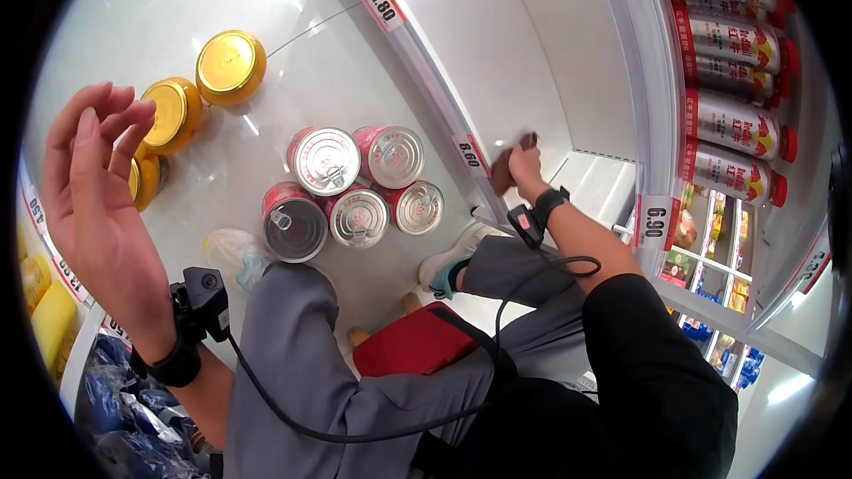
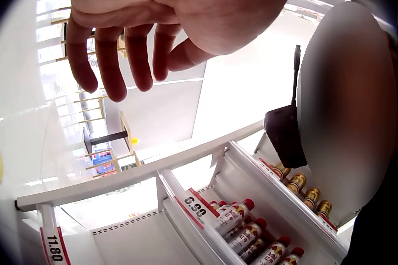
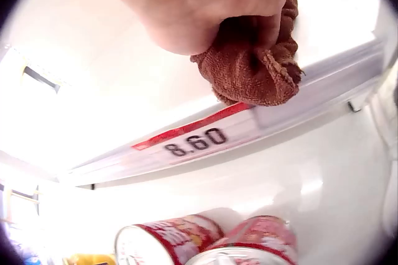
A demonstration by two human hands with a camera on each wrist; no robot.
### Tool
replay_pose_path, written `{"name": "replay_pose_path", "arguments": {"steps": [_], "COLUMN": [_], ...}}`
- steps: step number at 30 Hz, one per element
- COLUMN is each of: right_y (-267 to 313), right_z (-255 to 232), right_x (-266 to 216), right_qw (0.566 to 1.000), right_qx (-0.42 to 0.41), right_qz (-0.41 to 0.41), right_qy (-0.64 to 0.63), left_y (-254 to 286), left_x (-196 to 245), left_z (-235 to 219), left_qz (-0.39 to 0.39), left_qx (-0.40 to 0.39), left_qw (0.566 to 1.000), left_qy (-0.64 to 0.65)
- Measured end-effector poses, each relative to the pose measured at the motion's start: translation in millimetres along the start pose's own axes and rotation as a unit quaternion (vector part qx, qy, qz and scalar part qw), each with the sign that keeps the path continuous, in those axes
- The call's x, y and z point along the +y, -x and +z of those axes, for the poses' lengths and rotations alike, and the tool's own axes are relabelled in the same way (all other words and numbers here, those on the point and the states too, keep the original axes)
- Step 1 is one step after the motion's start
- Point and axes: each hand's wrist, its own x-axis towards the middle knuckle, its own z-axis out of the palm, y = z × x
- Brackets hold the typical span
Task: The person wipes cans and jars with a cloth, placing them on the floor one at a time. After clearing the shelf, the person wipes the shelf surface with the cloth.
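Observation:
My right hand grips a crumpled brown cloth on the white shelf, close to its front edge. In the right wrist view, fingers of the right hand curl into the brown cloth, which lies over the shelf edge just above the 8.60 price label. My left hand is raised at the left, palm up, fingers loosely bent and holding nothing. The left wrist view shows the same left hand with its fingers hanging relaxed in the air.
Several red cans stand on the floor between the feet, beside the shelf. Yellow-lidded jars stand farther left. Red Bull bottles fill the shelf at the right. A red stool seat is between the legs. A cable links both wrists.

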Motion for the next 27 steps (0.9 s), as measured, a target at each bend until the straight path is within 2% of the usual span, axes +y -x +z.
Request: {"name": "replay_pose_path", "arguments": {"steps": [5, 7, 9, 12, 15, 17, 19, 21, 22, 25, 27], "right_y": [-40.2, -50.1, -48.7, -59.8, -59.6, -56.2, -45.1, -37.7, -36.2, -40.4, -43.8], "right_z": [38.5, 48.4, 50.3, 57.6, 61.7, 60.2, 68.0, 83.5, 86.2, 88.4, 82.1], "right_x": [-84.3, -122.2, -155.9, -168.0, -172.4, -184.2, -208.0, -234.0, -237.1, -240.6, -230.5], "right_qw": [0.989, 0.983, 0.981, 0.979, 0.973, 0.910, 0.847, 0.796, 0.803, 0.814, 0.811], "right_qx": [0.004, -0.019, -0.059, -0.077, -0.062, 0.001, -0.039, -0.019, -0.030, 0.011, -0.002], "right_qz": [-0.125, -0.170, -0.172, -0.170, -0.212, -0.414, -0.521, -0.604, -0.594, -0.580, -0.584], "right_qy": [0.076, 0.064, 0.074, 0.088, 0.065, -0.026, -0.092, 0.032, 0.036, 0.021, 0.028], "left_y": [0.6, 0.9, 1.2, -0.4, -0.9, 0.9, 2.6, 5.0, 5.8, 6.9, 5.5], "left_x": [7.1, 6.0, 7.5, 7.1, 7.7, 7.6, 7.3, 7.7, 7.7, 6.7, 6.3], "left_z": [11.6, 9.8, 9.0, 5.6, 5.3, 6.2, 7.4, 7.5, 7.0, 3.3, 2.0], "left_qz": [-0.003, -0.018, -0.019, -0.017, -0.018, -0.019, -0.026, -0.029, -0.033, -0.036, -0.037], "left_qx": [0.025, 0.016, 0.023, 0.039, 0.049, 0.043, 0.025, 0.024, 0.024, 0.041, 0.048], "left_qw": [1.000, 0.999, 0.999, 0.998, 0.998, 0.998, 0.999, 0.999, 0.999, 0.998, 0.998], "left_qy": [0.013, 0.043, 0.038, 0.040, 0.041, 0.038, 0.020, 0.017, 0.017, 0.025, 0.017]}}
